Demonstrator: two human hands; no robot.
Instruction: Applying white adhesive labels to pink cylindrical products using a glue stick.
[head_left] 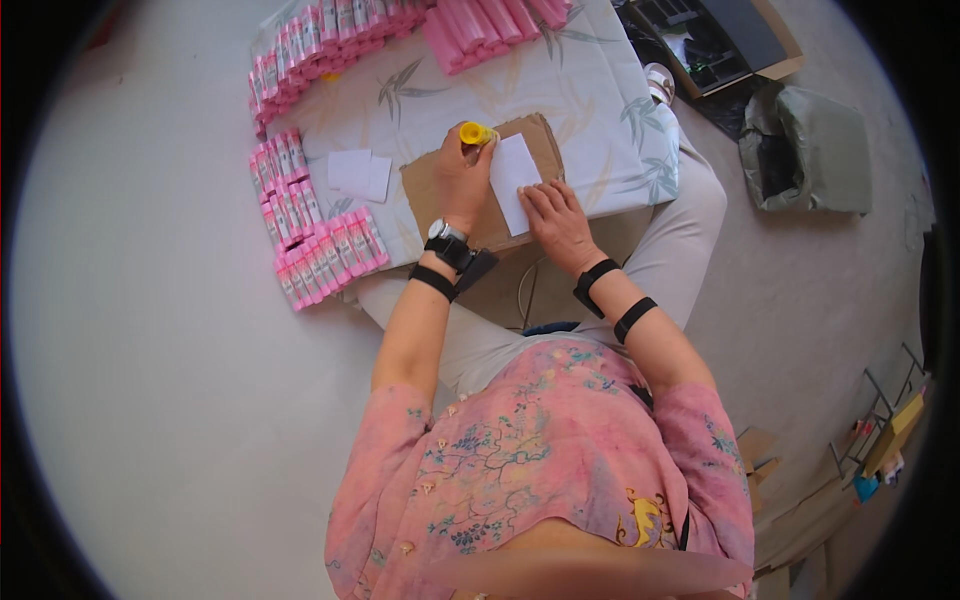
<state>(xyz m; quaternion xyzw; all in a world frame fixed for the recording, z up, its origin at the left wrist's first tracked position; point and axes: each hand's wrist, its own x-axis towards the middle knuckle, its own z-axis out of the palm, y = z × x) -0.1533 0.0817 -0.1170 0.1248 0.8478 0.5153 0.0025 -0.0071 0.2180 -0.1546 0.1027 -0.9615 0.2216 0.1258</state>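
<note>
A yellow glue stick [476,133] is held in my left hand [465,185], its round end turned up toward me. It is at the far end of a narrow white paper strip [514,172]; the lower end of the stick is hidden by the fingers. My right hand [563,228] lies with its fingers stretched over the strip's near right edge, pressing it down. Under the strip is a piece of brown cardboard [428,192] on the table's front part. Left of the cardboard lie a few small white paper slips [358,174], partly overlapping.
Bundled pink rolls with paper bands [330,255] line the table's left edge, with more at the far left. Plain pink rolls [480,30] are stacked at the back. A patterned cloth [600,120] covers the table. Right on the floor are an open box [715,45] and a grey-green bag [825,150].
</note>
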